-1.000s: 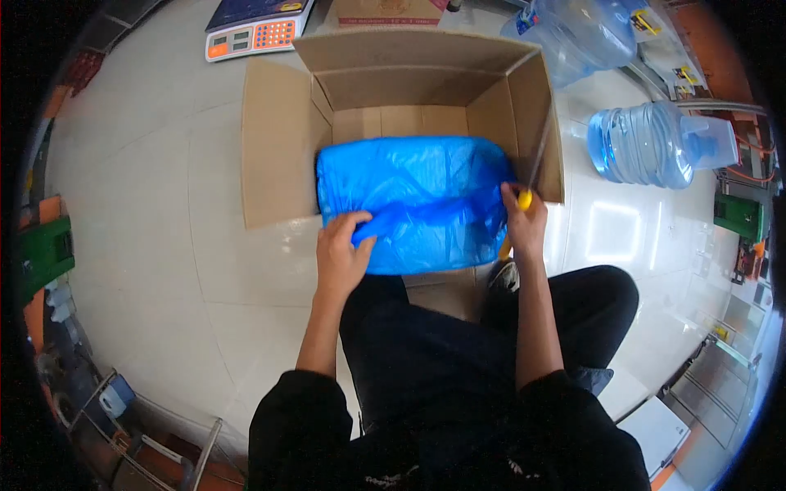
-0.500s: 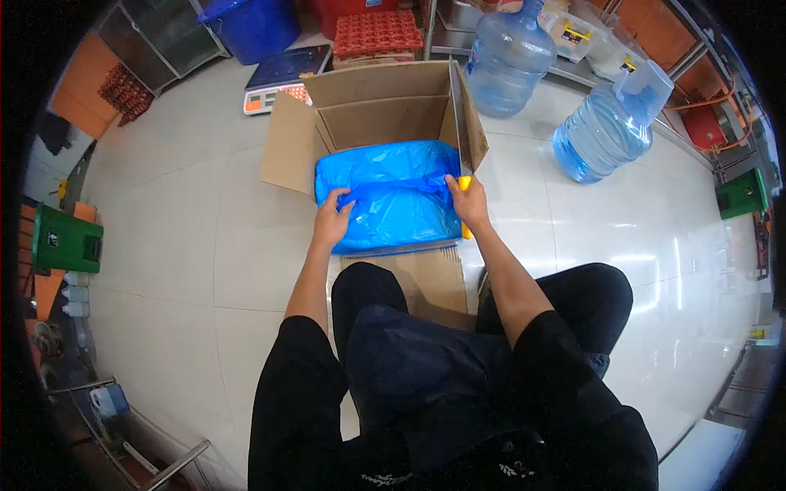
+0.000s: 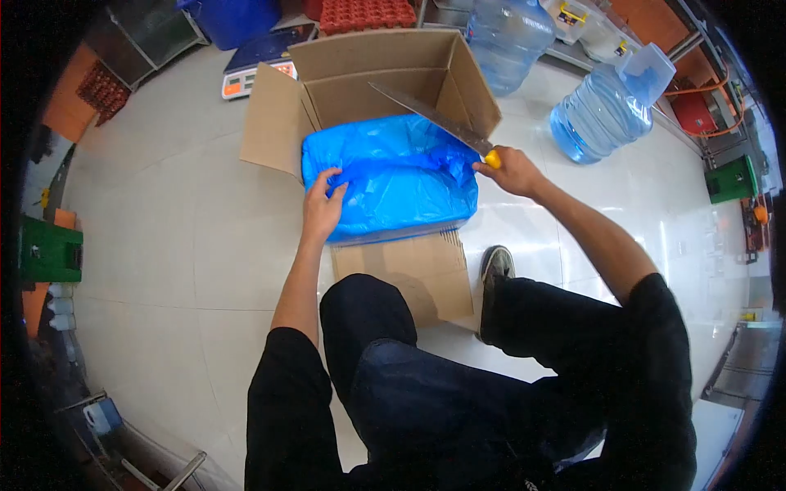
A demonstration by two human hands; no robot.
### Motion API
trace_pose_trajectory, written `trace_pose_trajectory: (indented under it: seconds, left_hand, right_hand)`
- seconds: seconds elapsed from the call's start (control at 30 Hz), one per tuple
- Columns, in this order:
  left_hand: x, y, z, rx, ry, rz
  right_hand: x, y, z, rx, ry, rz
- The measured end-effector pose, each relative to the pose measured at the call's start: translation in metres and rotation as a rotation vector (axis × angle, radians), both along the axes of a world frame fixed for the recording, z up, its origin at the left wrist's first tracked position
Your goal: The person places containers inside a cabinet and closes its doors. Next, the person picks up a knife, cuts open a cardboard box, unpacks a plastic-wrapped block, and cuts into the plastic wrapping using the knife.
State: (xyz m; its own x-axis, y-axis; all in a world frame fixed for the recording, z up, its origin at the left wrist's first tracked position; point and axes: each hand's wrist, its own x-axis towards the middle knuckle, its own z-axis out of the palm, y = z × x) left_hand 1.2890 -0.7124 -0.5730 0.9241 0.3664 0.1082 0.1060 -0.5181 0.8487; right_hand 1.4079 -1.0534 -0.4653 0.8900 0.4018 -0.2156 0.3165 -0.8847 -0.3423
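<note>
A blue plastic bag (image 3: pixel 393 192) lines and covers the contents of an open cardboard box (image 3: pixel 368 61); what lies under the plastic is hidden. At the bag's left side, my left hand (image 3: pixel 322 209) has its fingers curled on the plastic, gripping it near a darker gathered fold. My right hand (image 3: pixel 516 172) is closed around the yellow handle of a large knife (image 3: pixel 434 117). Its long blade points up and left across the box, above the bag's right part. The front flap (image 3: pixel 409 274) lies folded down toward my legs.
Behind the box are a digital scale (image 3: pixel 266 53), a blue tub (image 3: pixel 237 20) and red egg trays (image 3: pixel 364 15). Two large water bottles stand at the right, one upright (image 3: pixel 508 49) and one (image 3: pixel 602 123) with a clear jug over its top. Green bins flank both sides.
My right hand has moved right and lifted the knife, turning its blade up-left over the box. My left hand stays at the bag. My right foot has come into view.
</note>
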Motion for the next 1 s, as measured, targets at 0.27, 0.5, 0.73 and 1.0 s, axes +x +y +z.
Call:
trace_pose_trajectory:
  seconds: [0.27,0.5,0.73,1.0]
  left_hand:
    - [0.003,-0.015,0.005,0.460,-0.031,0.114]
    - [0.044,-0.075,0.051,0.671,-0.145,-0.129]
    - [0.029,-0.076,0.010,0.543,-0.190,-0.118]
    - [0.019,-0.097,-0.012,0.437,-0.278,0.071]
  right_hand:
    - [0.003,0.006,0.084,-0.010,-0.155,0.181]
    - [0.074,0.104,0.111,-0.349,-0.418,0.354]
    - [0.162,0.149,0.020,-0.495,-0.592,0.278]
    - [0.215,0.158,-0.028,-0.840,-0.489,0.379]
